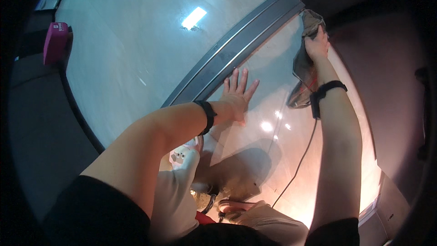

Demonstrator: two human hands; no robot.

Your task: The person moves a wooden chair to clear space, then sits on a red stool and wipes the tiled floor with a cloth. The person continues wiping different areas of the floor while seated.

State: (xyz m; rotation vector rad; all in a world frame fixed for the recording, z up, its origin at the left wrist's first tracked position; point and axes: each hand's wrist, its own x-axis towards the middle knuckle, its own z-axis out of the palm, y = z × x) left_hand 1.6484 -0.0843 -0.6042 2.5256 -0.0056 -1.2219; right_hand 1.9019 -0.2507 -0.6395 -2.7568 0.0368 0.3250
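Note:
Fingers spread, my left hand [237,97] is set palm down on the glossy light floor [252,136], close beside a grey metal threshold strip [235,49]. Nothing is in it. Farther to the right, my right hand [317,44] grips a dark, crumpled cloth [304,61] that lies along the floor. One end of the cloth reaches the far end of the strip, and a bit of red shows near its lower end. Part of the cloth is hidden behind my right hand and forearm.
A dark wall panel [382,75] rises along the right. At the far left stands a magenta box [55,43] bearing writing. A thin black cable [300,165] hangs from the band on my right wrist. My slippered foot [184,157] is below my left arm.

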